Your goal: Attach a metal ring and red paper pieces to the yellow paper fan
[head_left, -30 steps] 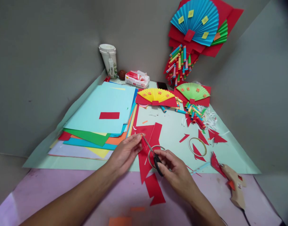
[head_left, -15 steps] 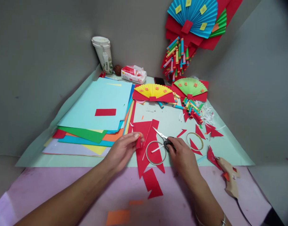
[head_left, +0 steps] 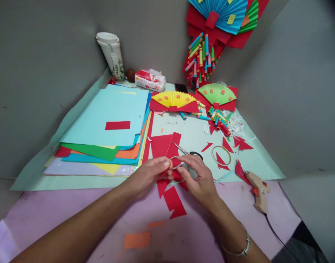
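Observation:
My left hand (head_left: 149, 175) pinches a small red paper piece (head_left: 169, 165) between thumb and fingers. My right hand (head_left: 196, 179) meets it from the right, fingertips closed on the same spot. Both hands hover over a tape ring (head_left: 181, 168) and a cut sheet of red paper (head_left: 163, 144). The scissors (head_left: 188, 151) lie on the table just behind my right hand, blades shut, nobody holding them. More red offcuts (head_left: 174, 202) lie under my wrists.
A stack of coloured paper sheets (head_left: 107, 124) fills the left. Yellow fan (head_left: 174, 100) and green fan (head_left: 217, 94) lie at the back, a blue fan (head_left: 219, 11) hangs on the wall. A second tape ring (head_left: 221, 155), glue gun (head_left: 256, 191), cup (head_left: 111, 54) and tissue pack (head_left: 150, 79) are around.
My right hand has set the scissors down behind the tape ring and come back to the red piece in my left hand. The camera has tilted down slightly.

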Available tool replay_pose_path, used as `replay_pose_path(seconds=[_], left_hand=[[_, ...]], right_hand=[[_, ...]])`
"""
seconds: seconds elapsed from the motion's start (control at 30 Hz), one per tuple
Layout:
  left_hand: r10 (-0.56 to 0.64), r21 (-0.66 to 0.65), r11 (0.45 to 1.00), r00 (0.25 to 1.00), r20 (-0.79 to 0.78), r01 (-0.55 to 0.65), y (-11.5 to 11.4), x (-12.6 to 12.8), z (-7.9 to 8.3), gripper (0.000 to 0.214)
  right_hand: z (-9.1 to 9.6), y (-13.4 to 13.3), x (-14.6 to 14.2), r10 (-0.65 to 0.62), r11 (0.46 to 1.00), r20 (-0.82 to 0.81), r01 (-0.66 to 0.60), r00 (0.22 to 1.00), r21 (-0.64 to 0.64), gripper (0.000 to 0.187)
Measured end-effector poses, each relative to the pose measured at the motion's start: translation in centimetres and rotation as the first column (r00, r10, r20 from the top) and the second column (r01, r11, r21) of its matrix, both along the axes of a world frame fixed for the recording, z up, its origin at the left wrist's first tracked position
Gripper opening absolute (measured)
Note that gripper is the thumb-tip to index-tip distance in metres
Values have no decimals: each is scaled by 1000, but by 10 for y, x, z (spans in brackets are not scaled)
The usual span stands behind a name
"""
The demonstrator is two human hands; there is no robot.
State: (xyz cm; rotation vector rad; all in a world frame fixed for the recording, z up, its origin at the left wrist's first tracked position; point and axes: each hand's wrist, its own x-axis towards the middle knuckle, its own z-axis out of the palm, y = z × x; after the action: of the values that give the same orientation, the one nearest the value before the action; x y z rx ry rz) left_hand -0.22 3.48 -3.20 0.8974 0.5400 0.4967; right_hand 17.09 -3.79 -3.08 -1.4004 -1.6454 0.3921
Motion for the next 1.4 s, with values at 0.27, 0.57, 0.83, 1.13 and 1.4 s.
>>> replay_pose_path(seconds=[0.27,0.57,0.83,1.13,1.4], left_hand=[[-4,143,989,992,-129,23,1,4,-4,21],[-12,66,998,999,-50,15,0,5,-4,26],[103,318,947,981,-165,-46,-3,5,0,32],[468,765,610,873,-137,-207,-9,0,13,19],[447,906,406,891,-80,-122,-15,-2,10,21]], right_hand=[[-4,-1,3,105,994,-123,-109,987,-27,24],[-9,1,3,-22,988,-307,-26,952,-152,10],[-19,5,1,-128,946,-637,-99,761,-308,17],[-22,11,1,-198,954,-897,-134,394,-269,22],[-20,8,-6,-197,939,-935,-218,293,-266,22]])
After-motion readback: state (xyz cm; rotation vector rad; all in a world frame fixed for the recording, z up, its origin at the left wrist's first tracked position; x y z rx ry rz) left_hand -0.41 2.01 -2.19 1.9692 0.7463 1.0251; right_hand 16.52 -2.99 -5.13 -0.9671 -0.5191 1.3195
